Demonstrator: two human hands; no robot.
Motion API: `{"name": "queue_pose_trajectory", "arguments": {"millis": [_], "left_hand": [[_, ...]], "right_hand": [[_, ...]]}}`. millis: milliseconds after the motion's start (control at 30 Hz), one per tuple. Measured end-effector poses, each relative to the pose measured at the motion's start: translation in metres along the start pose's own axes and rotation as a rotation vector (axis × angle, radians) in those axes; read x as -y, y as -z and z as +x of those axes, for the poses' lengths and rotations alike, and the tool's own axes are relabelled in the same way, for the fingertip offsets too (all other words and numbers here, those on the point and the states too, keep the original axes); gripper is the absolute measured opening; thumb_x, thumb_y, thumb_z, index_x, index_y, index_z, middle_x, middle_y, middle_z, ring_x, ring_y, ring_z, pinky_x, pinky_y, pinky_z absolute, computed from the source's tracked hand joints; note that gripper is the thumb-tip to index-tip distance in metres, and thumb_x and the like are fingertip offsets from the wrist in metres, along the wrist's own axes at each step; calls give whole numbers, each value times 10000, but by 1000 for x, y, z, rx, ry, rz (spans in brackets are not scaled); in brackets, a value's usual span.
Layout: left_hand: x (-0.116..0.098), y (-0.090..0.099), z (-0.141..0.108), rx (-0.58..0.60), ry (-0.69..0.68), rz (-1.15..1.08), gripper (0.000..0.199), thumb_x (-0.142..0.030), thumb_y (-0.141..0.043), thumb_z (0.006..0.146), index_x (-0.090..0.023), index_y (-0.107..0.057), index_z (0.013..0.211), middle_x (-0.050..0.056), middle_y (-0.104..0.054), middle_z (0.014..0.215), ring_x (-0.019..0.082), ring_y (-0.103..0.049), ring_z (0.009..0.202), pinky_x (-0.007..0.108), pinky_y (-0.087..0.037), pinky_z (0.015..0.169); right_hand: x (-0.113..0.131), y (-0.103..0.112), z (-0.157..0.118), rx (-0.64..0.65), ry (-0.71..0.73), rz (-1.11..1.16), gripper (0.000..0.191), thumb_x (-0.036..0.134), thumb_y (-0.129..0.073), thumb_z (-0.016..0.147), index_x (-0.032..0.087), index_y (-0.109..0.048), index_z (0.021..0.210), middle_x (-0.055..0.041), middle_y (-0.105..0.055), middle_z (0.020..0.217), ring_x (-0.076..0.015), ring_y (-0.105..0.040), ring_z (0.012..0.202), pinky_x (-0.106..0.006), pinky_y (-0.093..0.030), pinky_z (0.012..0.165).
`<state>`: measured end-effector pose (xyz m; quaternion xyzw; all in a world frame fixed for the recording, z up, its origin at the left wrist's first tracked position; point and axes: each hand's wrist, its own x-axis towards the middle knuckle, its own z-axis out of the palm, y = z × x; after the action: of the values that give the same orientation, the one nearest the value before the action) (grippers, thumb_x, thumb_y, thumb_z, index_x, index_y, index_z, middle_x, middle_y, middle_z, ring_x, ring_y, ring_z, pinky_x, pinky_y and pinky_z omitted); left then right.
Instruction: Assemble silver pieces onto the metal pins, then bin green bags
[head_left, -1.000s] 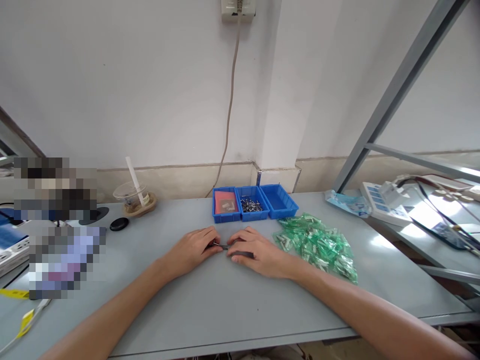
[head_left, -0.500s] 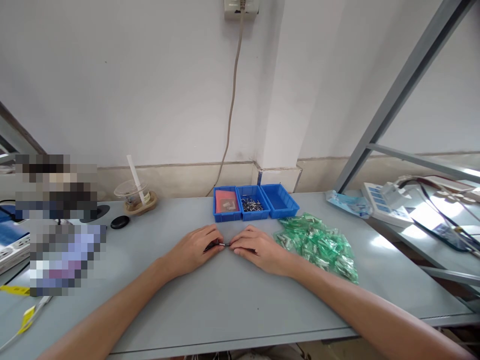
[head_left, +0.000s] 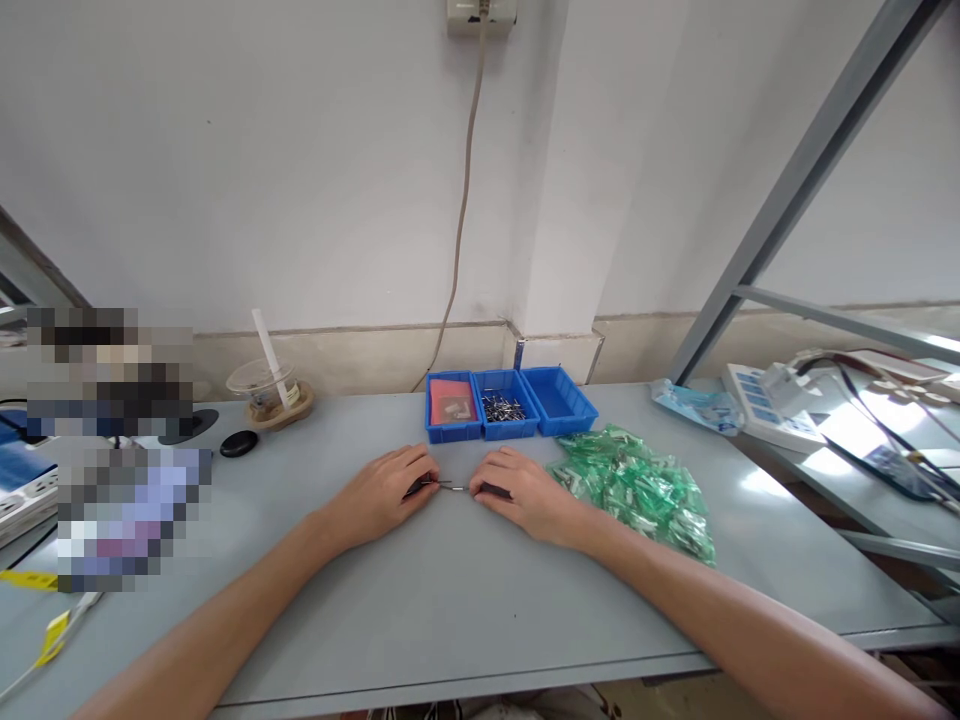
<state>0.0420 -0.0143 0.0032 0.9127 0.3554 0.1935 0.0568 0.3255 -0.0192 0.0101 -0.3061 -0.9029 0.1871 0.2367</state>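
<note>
My left hand (head_left: 390,487) is closed around a thin dark tool (head_left: 417,486) that ends in slim metal tips; its kind is too small to make out. Opposite it, my right hand (head_left: 525,495) pinches a slim dark-handled piece (head_left: 495,490) with a silver end (head_left: 459,488) pointing left. The two thin metal ends come close together between my hands, and whether they touch I cannot tell. Behind my hands stand a blue bin with small metal parts (head_left: 504,408), a blue bin with a red packet (head_left: 452,400) and a third blue bin (head_left: 559,398).
Green plastic bags (head_left: 645,490) with small parts lie piled beside my right forearm. A light blue packet (head_left: 697,408) and a power strip (head_left: 772,410) are farther right. At left are a plastic cup (head_left: 264,385) on a ring-shaped base, a black oval object (head_left: 239,444) and a pixelated patch.
My hands have moved slightly apart, so more of the thin metal between them shows. The dark piece in my right hand has come into sight.
</note>
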Motion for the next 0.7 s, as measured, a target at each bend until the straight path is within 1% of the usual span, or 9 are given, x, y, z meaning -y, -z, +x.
{"name": "queue_pose_trajectory", "arguments": {"millis": [67,133,233,300,367,500,700], "left_hand": [[1,1,0,-13,-11,16,166,-299,-438,1090,-228,-585,1054,48,-641,1011,207,-617,905,336,-493,797],[1,2,-1,-13,-11,34,159,-287,-438,1082,-224,-577,1034,47,-635,992,207,-611,888,337,-487,789],[1,4,-1,7,4,66,127,-271,-458,1063,-220,-558,1003,40,-625,971,207,-603,864,341,-474,780],[-1,5,-1,21,15,83,109,-278,-476,1053,-220,-547,995,34,-620,963,208,-598,856,342,-465,773],[-2,6,-2,31,18,99,124,-321,-496,1051,-222,-538,991,31,-615,960,209,-596,853,340,-457,761],[-3,5,-2,36,19,144,243,-457,-487,1069,-228,-529,1001,33,-611,978,206,-606,831,316,-434,683],[0,2,-4,59,39,206,278,-483,-419,1103,-238,-535,1040,28,-631,985,196,-643,793,289,-356,572]], "right_hand": [[2,1,-1,-6,-61,9,145,189,-569,1037,252,-685,1098,-50,-715,1066,-238,-626,1043,-383,-517,905],[2,0,-1,-17,-91,20,169,168,-536,1045,250,-658,1128,-56,-702,1101,-237,-626,1073,-375,-520,908],[-2,-3,-2,-36,-79,16,235,172,-449,1083,242,-645,1190,-76,-664,1163,-232,-620,1108,-383,-517,958],[-5,-4,-2,-45,-79,2,269,183,-408,1099,238,-649,1205,-82,-641,1155,-230,-616,1101,-384,-519,958],[-6,-5,-2,-53,-92,-3,281,198,-395,1107,240,-663,1182,-76,-632,1127,-228,-615,1082,-379,-521,938],[-4,-3,-1,-71,-117,-3,283,232,-385,1119,245,-667,1142,-64,-625,1086,-223,-615,1035,-368,-516,898],[-6,-1,-1,-119,-149,-32,263,240,-379,1120,231,-641,1106,-67,-622,1073,-218,-612,961,-361,-497,852]]}}
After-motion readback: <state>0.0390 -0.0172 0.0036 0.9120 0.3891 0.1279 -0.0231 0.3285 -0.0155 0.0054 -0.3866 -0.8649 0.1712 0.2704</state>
